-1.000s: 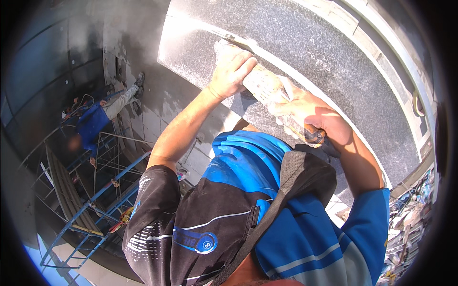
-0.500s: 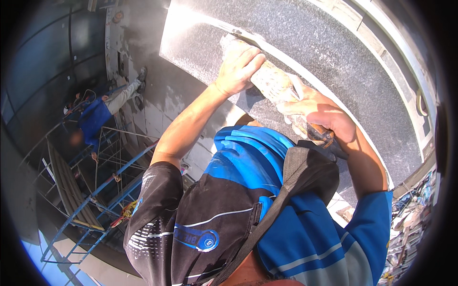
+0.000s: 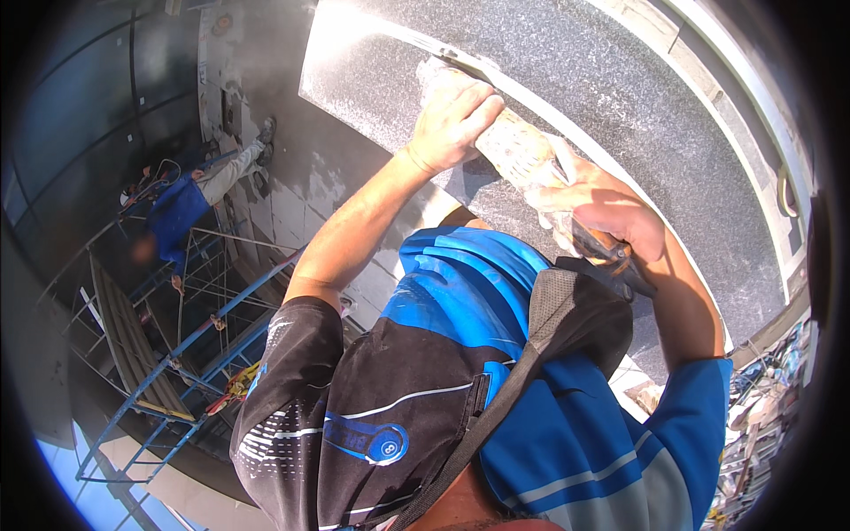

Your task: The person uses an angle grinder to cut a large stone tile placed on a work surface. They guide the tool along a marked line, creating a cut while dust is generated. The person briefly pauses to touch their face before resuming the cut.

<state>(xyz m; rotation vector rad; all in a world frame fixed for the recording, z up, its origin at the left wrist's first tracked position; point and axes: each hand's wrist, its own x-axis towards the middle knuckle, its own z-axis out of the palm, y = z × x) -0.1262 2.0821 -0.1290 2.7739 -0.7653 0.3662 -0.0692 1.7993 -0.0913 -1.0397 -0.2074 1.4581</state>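
Note:
A dust-caked angle grinder (image 3: pixel 516 152) lies slantwise over a grey speckled stone slab (image 3: pixel 699 203). My left hand (image 3: pixel 454 121) is closed round its front end, near the cutting disc (image 3: pixel 453 58). Behind it my right hand (image 3: pixel 611 205) wraps the rear of the body, where an orange and black part shows below the palm. The disc meets the slab along a pale, dusty line that curves across the stone. Bright white dust spreads from the disc toward the slab's upper left corner. My fingertips under the tool are partly hidden.
Down on the left stands blue scaffolding (image 3: pixel 221 320) with planks (image 3: pixel 133 327). A person in blue (image 3: pixel 181 212) is beside it, near a dusty wall. Mixed debris (image 3: pixel 753 442) lies at the lower right. A dark strap (image 3: pixel 496 416) crosses my chest.
My hands and the grinder have shifted slightly right and down in the picture, with the grip unchanged. The scaffolding and the other person appear in nearly the same place.

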